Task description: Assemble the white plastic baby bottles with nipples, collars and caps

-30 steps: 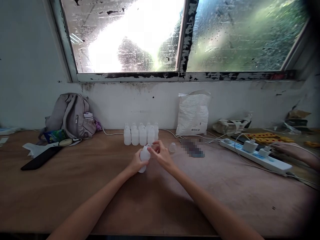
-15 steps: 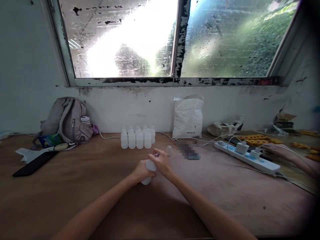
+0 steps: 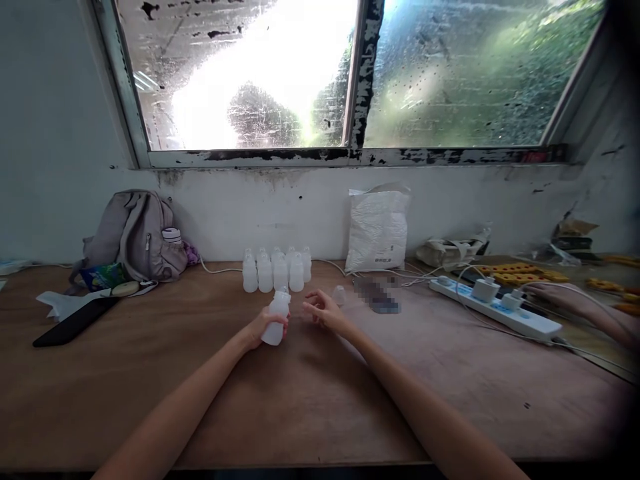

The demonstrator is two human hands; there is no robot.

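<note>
My left hand (image 3: 259, 328) is wrapped round a frosted white baby bottle (image 3: 275, 319), tilted with its clear teat end up and away from me. My right hand (image 3: 322, 311) hovers just right of the bottle, fingers loosely curled and apart, with nothing visible in it. Beyond that hand's wrist lies a clear dome-shaped cap (image 3: 339, 295) on the table. Behind the held bottle, several similar baby bottles (image 3: 265, 273) stand upright in close rows near the wall.
A grey backpack (image 3: 137, 233) and a black flat case (image 3: 75, 323) are at left. A white plastic bag (image 3: 379, 230) leans on the wall. The blurred phone (image 3: 387, 307) lies right of the cap. A power strip (image 3: 500, 310) with cables runs at right, near another person's hand (image 3: 553, 292).
My right hand has let go of the bottle's top and moved slightly right. My left hand has moved the bottle left and up the table, leaving the teat end in view.
</note>
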